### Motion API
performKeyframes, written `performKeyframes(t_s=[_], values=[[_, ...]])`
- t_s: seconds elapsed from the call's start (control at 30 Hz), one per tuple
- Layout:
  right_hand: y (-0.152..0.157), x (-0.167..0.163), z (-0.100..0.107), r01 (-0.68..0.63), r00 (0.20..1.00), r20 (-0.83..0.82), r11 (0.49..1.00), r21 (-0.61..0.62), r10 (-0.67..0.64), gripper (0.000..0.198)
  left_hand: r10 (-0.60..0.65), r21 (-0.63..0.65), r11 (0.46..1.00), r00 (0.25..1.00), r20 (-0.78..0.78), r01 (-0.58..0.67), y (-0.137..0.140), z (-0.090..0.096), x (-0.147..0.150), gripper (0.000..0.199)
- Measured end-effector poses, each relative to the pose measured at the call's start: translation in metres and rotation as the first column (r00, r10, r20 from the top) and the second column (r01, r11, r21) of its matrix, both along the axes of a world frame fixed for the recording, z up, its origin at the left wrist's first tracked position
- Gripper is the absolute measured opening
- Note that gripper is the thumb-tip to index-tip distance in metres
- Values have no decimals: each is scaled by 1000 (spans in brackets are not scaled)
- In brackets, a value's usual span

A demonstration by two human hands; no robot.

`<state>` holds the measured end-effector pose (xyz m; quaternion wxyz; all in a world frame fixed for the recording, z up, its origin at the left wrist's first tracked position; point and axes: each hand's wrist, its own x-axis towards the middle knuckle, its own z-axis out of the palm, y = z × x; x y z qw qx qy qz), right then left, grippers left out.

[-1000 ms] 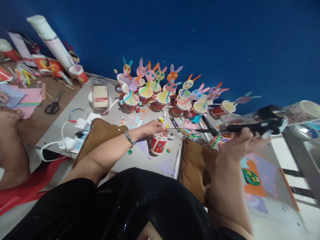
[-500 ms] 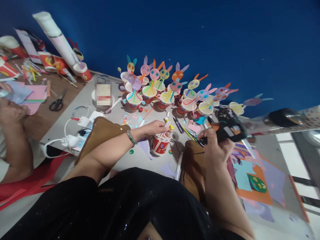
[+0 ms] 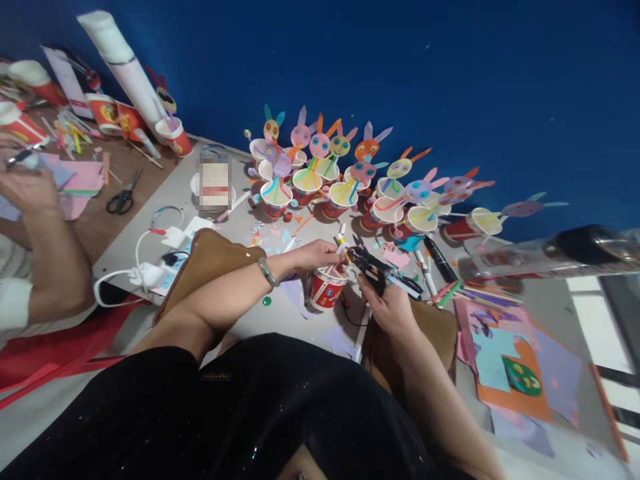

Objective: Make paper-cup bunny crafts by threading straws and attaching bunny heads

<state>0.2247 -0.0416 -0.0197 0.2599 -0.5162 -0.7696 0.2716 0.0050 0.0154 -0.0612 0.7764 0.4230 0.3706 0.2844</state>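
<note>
A red and white paper cup (image 3: 328, 292) stands upright on the table in front of me. At its rim my left hand (image 3: 320, 255) is closed, pinching a pink strip (image 3: 336, 268) that reaches into the cup. Whether the strip is paper or a straw is hard to make out. My right hand (image 3: 393, 308) is wrapped round a black hot glue gun (image 3: 373, 268). The gun's nozzle points left, close to the cup's rim and my left fingertips. Whether the nozzle touches the strip cannot be seen.
Behind stand several paper cups (image 3: 276, 200) with paper rabbit heads on straws. A power strip (image 3: 193, 243) lies left, near scissors (image 3: 123, 193). Brown padded pieces (image 3: 210, 257) lie under my forearms. Coloured paper (image 3: 493, 360) lies right; a co-worker's hand (image 3: 35, 183) is far left.
My right hand has brought the glue gun leftward from the right side to the cup. My left hand stays at the cup with the strip. The co-worker's hand has risen, and the view has shifted slightly.
</note>
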Motion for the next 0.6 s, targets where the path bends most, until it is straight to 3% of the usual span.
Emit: performKeyframes(t_s=[0.37, 0.6], values=[[4, 3, -7, -2, 998, 58, 1000, 23, 1, 37, -8, 10, 1000, 999, 49, 7, 1, -4, -2, 38], [4, 3, -7, 12, 1000, 1, 999, 30, -12, 34, -1, 4, 1000, 1000, 30, 1, 0, -3, -3, 37]])
